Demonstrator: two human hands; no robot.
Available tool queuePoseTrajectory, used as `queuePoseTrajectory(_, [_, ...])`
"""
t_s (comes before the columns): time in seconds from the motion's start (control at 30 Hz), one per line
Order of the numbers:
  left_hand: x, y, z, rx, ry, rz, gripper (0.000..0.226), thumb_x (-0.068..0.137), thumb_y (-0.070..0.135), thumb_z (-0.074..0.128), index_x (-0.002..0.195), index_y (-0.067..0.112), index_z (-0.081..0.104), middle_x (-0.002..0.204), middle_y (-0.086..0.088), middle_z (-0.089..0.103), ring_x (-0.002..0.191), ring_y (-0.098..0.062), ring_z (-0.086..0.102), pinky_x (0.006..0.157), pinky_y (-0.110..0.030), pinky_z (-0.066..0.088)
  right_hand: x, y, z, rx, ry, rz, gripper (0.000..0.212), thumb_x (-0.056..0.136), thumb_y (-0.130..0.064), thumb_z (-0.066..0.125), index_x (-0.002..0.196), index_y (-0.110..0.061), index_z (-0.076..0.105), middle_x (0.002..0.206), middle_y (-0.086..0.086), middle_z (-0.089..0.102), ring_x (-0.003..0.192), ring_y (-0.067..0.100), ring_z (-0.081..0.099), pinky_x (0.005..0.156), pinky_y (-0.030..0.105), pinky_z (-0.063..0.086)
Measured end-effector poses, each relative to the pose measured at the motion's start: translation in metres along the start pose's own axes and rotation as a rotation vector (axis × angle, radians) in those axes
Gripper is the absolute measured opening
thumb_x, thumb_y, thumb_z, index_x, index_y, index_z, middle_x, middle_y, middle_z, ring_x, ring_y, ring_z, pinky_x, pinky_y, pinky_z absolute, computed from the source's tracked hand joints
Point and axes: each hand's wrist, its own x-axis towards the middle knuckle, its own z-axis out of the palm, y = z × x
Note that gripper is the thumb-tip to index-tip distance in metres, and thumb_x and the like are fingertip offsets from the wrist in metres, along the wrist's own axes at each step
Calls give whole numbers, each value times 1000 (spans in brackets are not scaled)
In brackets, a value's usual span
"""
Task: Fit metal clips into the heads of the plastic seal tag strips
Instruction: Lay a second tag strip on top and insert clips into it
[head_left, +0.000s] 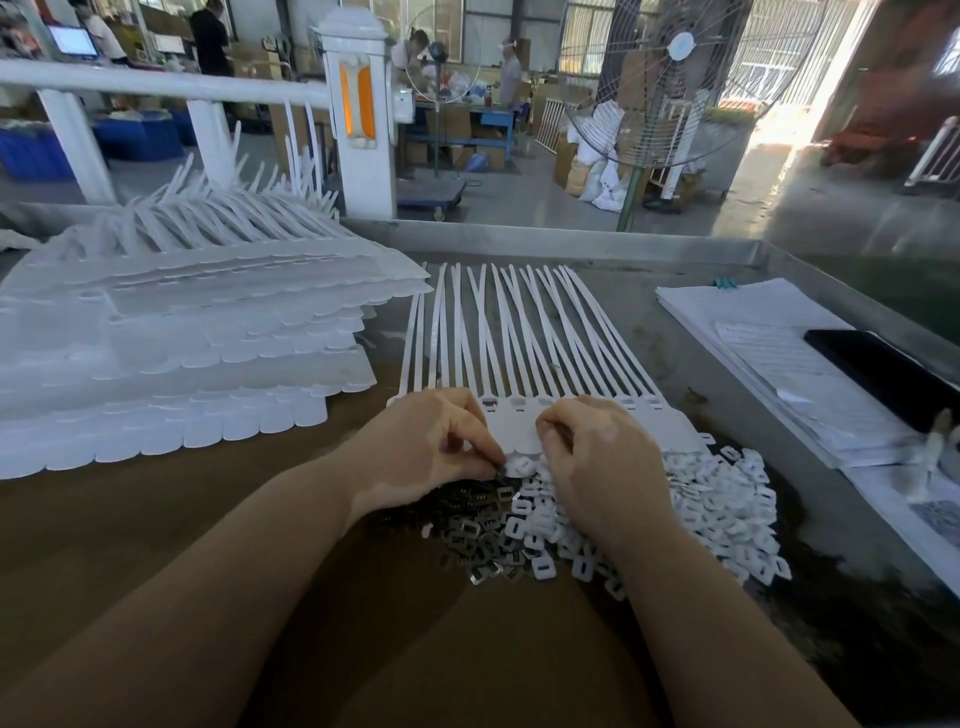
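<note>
A joined sheet of white seal tag strips (511, 332) lies flat on the table, its tails fanning away from me and its heads (511, 415) near my hands. My left hand (431, 447) pinches a small metal clip (500, 470) at the near edge of the sheet. My right hand (597, 457) has its fingers curled over the sheet's edge and the white caps; what it holds is hidden. Below my hands lies a heap of metal clips (478, 535) beside a heap of white plastic caps (701, 509).
A tall stack of white strip sheets (171, 332) fills the left of the table. Papers (769, 353) and a black phone (883, 374) lie at the right. The table's raised metal rim (571, 241) runs along the back. A standing fan (670, 78) and people are beyond it.
</note>
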Motion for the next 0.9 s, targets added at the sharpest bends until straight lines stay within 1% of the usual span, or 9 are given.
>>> queuePoseTrajectory(0.13, [-2, 1, 1, -23, 12, -11, 22, 78, 27, 71, 71, 46, 61, 90, 15, 54, 87, -5, 53, 81, -24, 46, -1, -1, -1, 21, 1, -1, 15, 90, -17, 52, 85, -12, 65, 83, 2, 65, 79, 16, 52, 72, 26, 38])
queuePoseTrajectory(0.27, [-2, 0, 1, -78, 25, -32, 16, 77, 24, 72, 74, 39, 66, 92, 10, 58, 89, -6, 54, 86, -27, 46, -1, -2, -1, 17, -2, 3, 15, 90, -18, 52, 86, -12, 65, 84, 1, 65, 80, 16, 52, 72, 26, 38])
queuePoseTrajectory(0.33, [-2, 0, 1, -103, 25, -43, 14, 77, 22, 72, 75, 35, 67, 92, 7, 59, 89, -6, 55, 85, -27, 47, -1, -2, -1, 18, -1, 2, 15, 90, -18, 52, 86, -13, 65, 84, 1, 65, 80, 16, 52, 73, 26, 38])
queuePoseTrajectory(0.43, [0, -1, -1, -120, 23, -49, 11, 77, 22, 72, 76, 33, 69, 91, 7, 60, 87, -4, 55, 83, -22, 46, 0, -2, -1, 22, -8, 3, 15, 91, -19, 51, 88, -13, 65, 85, 1, 65, 82, 16, 52, 75, 27, 40])
queuePoseTrajectory(0.6, [5, -1, -4, -92, 26, -72, 5, 82, 24, 67, 82, 28, 69, 86, 16, 59, 82, 0, 56, 73, -9, 42, 0, -2, -2, 25, -7, 3, 15, 91, -18, 51, 88, -13, 65, 85, 1, 64, 81, 15, 51, 75, 26, 39])
queuePoseTrajectory(0.7, [7, -1, -7, -110, 51, -98, 5, 84, 24, 65, 84, 26, 70, 85, 18, 62, 81, 0, 58, 70, -9, 43, 0, -3, -2, 23, -8, 5, 15, 91, -19, 51, 88, -13, 65, 85, 1, 64, 82, 15, 51, 76, 27, 40])
queuePoseTrajectory(0.77, [9, 0, -8, -151, 87, -113, 6, 84, 23, 65, 82, 26, 70, 79, 19, 64, 74, 3, 59, 63, -7, 42, 0, -2, -2, 23, -10, 6, 16, 91, -19, 50, 89, -13, 65, 85, 1, 64, 82, 15, 51, 76, 27, 40])
queuePoseTrajectory(0.83, [12, 0, -9, -195, 140, -128, 7, 83, 21, 66, 79, 25, 70, 68, 19, 63, 62, 10, 56, 57, -3, 38, -1, -2, -2, 22, -10, 5, 16, 91, -19, 50, 89, -14, 65, 85, 0, 64, 82, 15, 51, 76, 27, 39])
queuePoseTrajectory(0.9, [15, -1, -8, -239, 200, -159, 5, 82, 20, 67, 79, 22, 71, 66, 16, 62, 56, 12, 53, 53, -1, 36, -1, -2, -2, 23, -13, 9, 16, 91, -20, 50, 89, -14, 65, 85, 0, 64, 82, 14, 51, 76, 28, 41])
